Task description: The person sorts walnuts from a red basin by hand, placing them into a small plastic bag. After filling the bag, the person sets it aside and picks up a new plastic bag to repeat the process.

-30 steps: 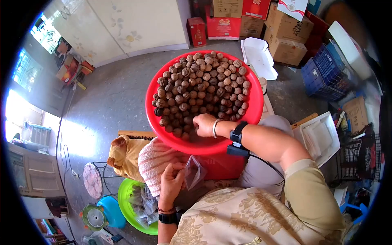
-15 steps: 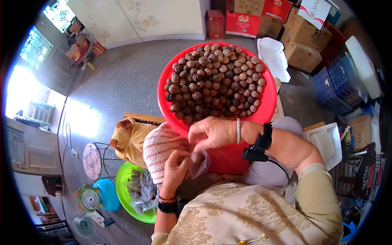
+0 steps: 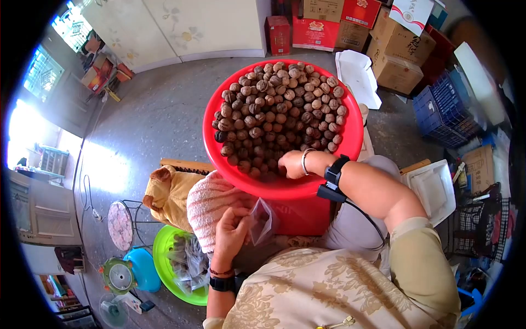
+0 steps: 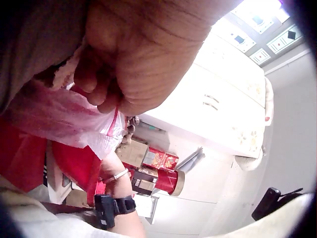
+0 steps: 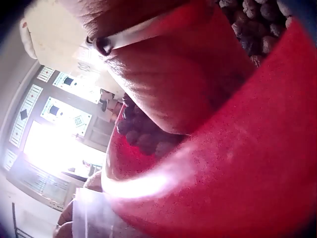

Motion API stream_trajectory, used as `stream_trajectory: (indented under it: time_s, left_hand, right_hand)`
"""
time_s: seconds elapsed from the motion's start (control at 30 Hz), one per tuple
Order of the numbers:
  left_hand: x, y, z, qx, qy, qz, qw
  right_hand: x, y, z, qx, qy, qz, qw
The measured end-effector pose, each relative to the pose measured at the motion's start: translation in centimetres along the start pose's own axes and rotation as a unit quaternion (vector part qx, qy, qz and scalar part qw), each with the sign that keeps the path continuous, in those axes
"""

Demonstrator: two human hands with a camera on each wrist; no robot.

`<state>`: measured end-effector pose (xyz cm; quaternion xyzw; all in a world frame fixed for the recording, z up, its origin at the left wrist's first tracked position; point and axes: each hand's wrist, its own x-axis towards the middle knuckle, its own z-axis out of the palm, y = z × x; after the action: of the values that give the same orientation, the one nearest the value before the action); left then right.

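Note:
A wide red basin [image 3: 211, 123] in the head view holds a heap of brown walnuts [image 3: 285, 107]. My right hand [image 3: 295, 164] reaches down into the near side of the basin, fingertips among the walnuts. I cannot tell whether it grips one, as its fingers are hidden behind the hand and, in the right wrist view, behind the basin's wall [image 5: 237, 144]. Below the basin's near rim, my left hand [image 3: 231, 229] pinches a small clear plastic bag [image 3: 262, 220] by its edge. The left wrist view shows the bag hanging from the curled fingers [image 4: 101, 94].
A green basin [image 3: 160, 263] with filled clear bags [image 3: 189, 266] stands on the floor at left. Nearby are a blue tub [image 3: 143, 270] and a round stool [image 3: 120, 226]. A pink striped towel [image 3: 211, 205] lies beside the left hand. Cardboard boxes [image 3: 402, 52] are stacked at the back right.
My right hand was in the walnuts, came back to the bag's mouth half a second ago, and is now in the basin again. My left hand keeps its pinch on the bag.

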<state>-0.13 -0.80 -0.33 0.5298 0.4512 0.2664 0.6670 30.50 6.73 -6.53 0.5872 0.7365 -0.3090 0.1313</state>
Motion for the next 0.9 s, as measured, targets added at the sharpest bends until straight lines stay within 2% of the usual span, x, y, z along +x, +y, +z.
stream_trajectory:
  time_s: [0.03,0.17,0.3,0.37,0.47,0.6,0.7,0.73,0.77,0.8,0.9]
  left_hand:
    - [0.0,0.0,0.0,0.0,-0.001,0.001,1.0]
    - [0.1,-0.1,-0.1,0.006,-0.008,-0.002,1.0]
    - [0.2,-0.4,-0.2,0.009,-0.014,0.004,1.0]
    - [0.2,-0.5,-0.2,0.007,-0.011,0.0,1.0]
    - [0.2,-0.4,-0.2,0.01,-0.007,-0.002,1.0]
    - [0.1,-0.3,-0.2,0.021,-0.001,0.005,1.0]
    - [0.0,0.3,-0.3,0.04,-0.011,0.012,0.999]
    - [0.0,0.2,-0.3,0.037,-0.002,0.01,0.999]
    - [0.0,0.1,-0.3,0.034,-0.002,0.012,0.999]
    - [0.1,0.0,-0.3,0.03,-0.004,0.015,0.999]
    - [0.1,0.2,-0.2,0.019,-0.006,0.014,1.0]
  right_hand:
    - [0.3,0.2,0.2,-0.004,-0.053,0.004,0.999]
    - [1.2,0.9,1.4,0.028,-0.086,-0.007,0.996]
    - [2.2,1.4,2.3,0.024,-0.065,-0.002,0.998]
    - [2.9,1.5,2.3,-0.023,-0.114,0.015,0.993]
    - [2.8,1.2,2.9,-0.092,-0.134,0.0,0.987]
    - [2.3,1.1,2.7,-0.088,-0.149,-0.001,0.985]
    - [0.5,-0.1,1.0,-0.056,-0.112,0.012,0.992]
    - [-1.7,-1.3,-0.8,0.018,-0.017,-0.01,1.0]
    - [-3.4,-2.3,-2.3,0.093,0.076,-0.032,0.992]
    - [-4.3,-3.0,-3.0,0.129,0.128,-0.067,0.981]
    - [-7.5,-6.0,-5.0,0.269,0.192,-0.182,0.926]
